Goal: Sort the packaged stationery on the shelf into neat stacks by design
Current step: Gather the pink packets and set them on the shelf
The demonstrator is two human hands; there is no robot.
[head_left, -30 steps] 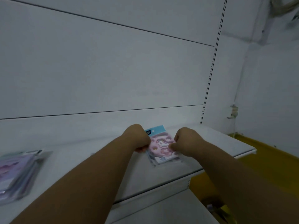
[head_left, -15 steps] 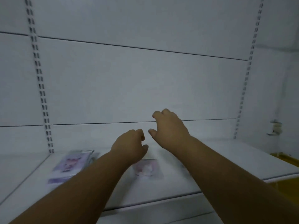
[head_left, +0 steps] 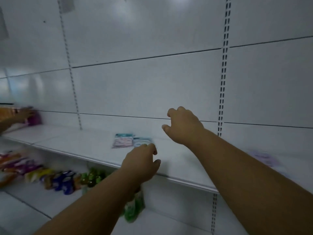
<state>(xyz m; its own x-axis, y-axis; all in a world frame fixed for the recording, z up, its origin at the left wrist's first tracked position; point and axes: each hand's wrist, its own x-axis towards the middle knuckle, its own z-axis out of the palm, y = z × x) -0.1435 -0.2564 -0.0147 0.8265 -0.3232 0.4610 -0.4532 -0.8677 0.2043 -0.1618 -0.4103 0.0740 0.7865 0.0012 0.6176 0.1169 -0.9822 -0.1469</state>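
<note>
Neither grip holds anything: the left hand (head_left: 141, 162) hovers over the front part of the white shelf (head_left: 81, 143) with its fingers loosely curled and empty, and the right hand (head_left: 183, 127) hangs higher and further back, its fingers likewise bent and relaxed, touching nothing. Just beyond the left hand's knuckles lie two flat stationery packets side by side on the shelf: a pink-and-teal packet (head_left: 122, 140) to the left and a smaller bluish packet (head_left: 142, 141) touching or nearly touching its right edge, the left hand's fingertips reaching the near edge of the bluish one, though blur hides whether they touch. To the right of these packets, past the right forearm, a faint purple packet (head_left: 265, 157) lies flat on the same shelf, well apart from them and too blurred to read. Far to the left of the packets, at the shelf's end, another person's hand (head_left: 25, 114) rests on a purple bundle (head_left: 34, 119). Below the packets' shelf, a lower shelf (head_left: 33, 199) carries a row of colourful packaged goods (head_left: 39, 173) to the left and green items (head_left: 133, 209) under the left forearm. Behind the packets rises a white back panel (head_left: 152, 85) with slotted uprights.
</note>
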